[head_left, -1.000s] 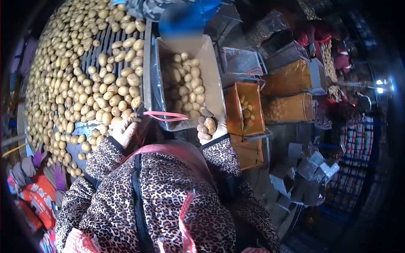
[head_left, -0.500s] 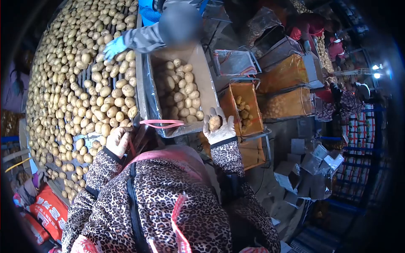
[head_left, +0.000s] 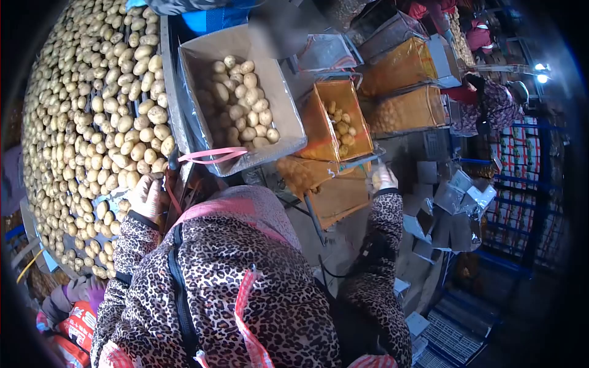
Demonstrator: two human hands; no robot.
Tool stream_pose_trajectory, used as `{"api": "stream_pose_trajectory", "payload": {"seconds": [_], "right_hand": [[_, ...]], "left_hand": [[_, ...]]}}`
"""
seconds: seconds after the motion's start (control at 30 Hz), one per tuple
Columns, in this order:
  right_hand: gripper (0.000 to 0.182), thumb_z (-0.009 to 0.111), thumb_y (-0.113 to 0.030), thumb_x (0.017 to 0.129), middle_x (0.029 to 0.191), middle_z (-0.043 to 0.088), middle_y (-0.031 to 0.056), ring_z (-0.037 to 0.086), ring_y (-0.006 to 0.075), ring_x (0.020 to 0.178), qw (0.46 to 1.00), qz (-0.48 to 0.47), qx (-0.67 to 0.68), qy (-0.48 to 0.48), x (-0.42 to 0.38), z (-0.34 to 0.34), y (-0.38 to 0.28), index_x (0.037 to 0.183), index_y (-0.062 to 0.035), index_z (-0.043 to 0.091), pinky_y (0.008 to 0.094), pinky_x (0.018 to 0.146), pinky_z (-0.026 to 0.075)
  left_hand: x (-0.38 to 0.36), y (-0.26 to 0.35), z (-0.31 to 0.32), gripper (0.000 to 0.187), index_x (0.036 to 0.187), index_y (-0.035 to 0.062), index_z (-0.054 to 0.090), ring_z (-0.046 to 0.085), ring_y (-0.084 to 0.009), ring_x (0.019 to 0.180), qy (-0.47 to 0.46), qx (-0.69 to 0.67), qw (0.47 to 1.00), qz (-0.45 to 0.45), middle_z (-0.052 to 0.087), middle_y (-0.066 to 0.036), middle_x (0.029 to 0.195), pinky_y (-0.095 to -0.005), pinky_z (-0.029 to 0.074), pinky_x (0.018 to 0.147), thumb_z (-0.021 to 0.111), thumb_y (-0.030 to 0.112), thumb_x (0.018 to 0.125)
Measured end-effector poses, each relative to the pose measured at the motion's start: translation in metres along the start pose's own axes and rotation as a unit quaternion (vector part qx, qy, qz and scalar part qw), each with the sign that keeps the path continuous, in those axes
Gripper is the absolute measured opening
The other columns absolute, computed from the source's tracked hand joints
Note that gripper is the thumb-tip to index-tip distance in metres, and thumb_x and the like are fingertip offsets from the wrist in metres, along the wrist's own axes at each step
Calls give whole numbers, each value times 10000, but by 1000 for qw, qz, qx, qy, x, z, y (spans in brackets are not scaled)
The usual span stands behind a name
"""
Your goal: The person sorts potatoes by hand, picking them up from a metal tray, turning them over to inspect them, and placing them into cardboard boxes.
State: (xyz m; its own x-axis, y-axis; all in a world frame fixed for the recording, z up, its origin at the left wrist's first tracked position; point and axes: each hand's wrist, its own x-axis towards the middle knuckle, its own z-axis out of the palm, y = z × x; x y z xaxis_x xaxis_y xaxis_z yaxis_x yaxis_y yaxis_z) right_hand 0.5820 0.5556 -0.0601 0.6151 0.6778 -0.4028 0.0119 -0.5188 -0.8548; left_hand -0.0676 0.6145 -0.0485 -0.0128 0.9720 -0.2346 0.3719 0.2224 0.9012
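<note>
Right hand: the gloved right hand (head_left: pixel 383 178) is reaching out at about three o'clock from the person's chest, fingers curling around a potato (head_left: pixel 376 180); the potato is small and partly hidden, so the grip looks closed on it but is hard to read for certain.

Potato: it is sitting in the right hand, just below the near corner of the orange box (head_left: pixel 343 119).

Orange box: it is lying at about one o'clock from the hand, holding a few potatoes in its far half.

Left hand: the gloved left hand (head_left: pixel 147 195) is resting at about nine o'clock, at the near edge of the potato belt (head_left: pixel 92 122), fingers curled; whether it is gripping anything I cannot tell.

Potato belt: it is filling the left side, covered with loose potatoes.

Cardboard box (head_left: pixel 239 101): it is standing at twelve o'clock between belt and orange box, lined with plastic and filling with potatoes, a pink strap (head_left: pixel 208 155) lying across its near edge.

Other person: a figure in a patterned jacket (head_left: pixel 497 104) is standing well apart at two o'clock.
</note>
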Motion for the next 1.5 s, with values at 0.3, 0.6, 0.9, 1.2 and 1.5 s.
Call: {"api": "stream_pose_trajectory", "payload": {"seconds": [0.3, 0.6, 0.9, 1.2, 1.5], "right_hand": [[333, 546, -181, 935, 1187, 633, 165, 603, 257, 1078, 910, -304, -279, -27, 5, 136, -57, 1208, 2, 596, 372, 970, 457], [382, 639, -172, 820, 1190, 603, 194, 590, 342, 1103, 663, -543, -252, -449, -150, 424, -149, 1172, -25, 612, 395, 966, 468], [305, 542, -264, 893, 1032, 657, 229, 629, 391, 974, 626, -532, -380, -426, -181, 609, -189, 1147, -120, 628, 448, 899, 495], [459, 601, -212, 863, 1181, 601, 253, 617, 377, 1067, 542, -447, -579, -414, -200, 735, -170, 1288, -72, 497, 457, 912, 508], [324, 549, -303, 895, 1035, 645, 214, 599, 383, 1032, 555, -526, -302, -570, -244, 584, -139, 1107, -77, 644, 446, 905, 484]], "left_hand": [[21, 25, -12, 405, 1159, 41, 590, 565, -359, 1073, -58, 296, 917, 260, 587, -176, 1189, -470, 463, 908, 571, 297, 846], [4, -54, -76, 619, 1338, 225, 499, 391, -397, 1294, 169, 487, 852, 92, 441, -183, 1390, -560, 268, 1086, 613, 467, 779], [-108, -80, -107, 615, 1359, 163, 458, 404, -354, 1292, 270, 515, 808, -96, 446, -171, 1383, -596, 264, 1053, 625, 328, 791], [-151, -50, -85, 416, 1140, 67, 574, 517, -377, 1131, 355, 377, 855, -41, 545, -185, 1208, -494, 398, 961, 665, 171, 747], [-103, -17, -77, 322, 1205, 35, 568, 556, -347, 1116, 258, 112, 959, -33, 588, -180, 1166, -406, 444, 977, 520, 139, 904]]}}
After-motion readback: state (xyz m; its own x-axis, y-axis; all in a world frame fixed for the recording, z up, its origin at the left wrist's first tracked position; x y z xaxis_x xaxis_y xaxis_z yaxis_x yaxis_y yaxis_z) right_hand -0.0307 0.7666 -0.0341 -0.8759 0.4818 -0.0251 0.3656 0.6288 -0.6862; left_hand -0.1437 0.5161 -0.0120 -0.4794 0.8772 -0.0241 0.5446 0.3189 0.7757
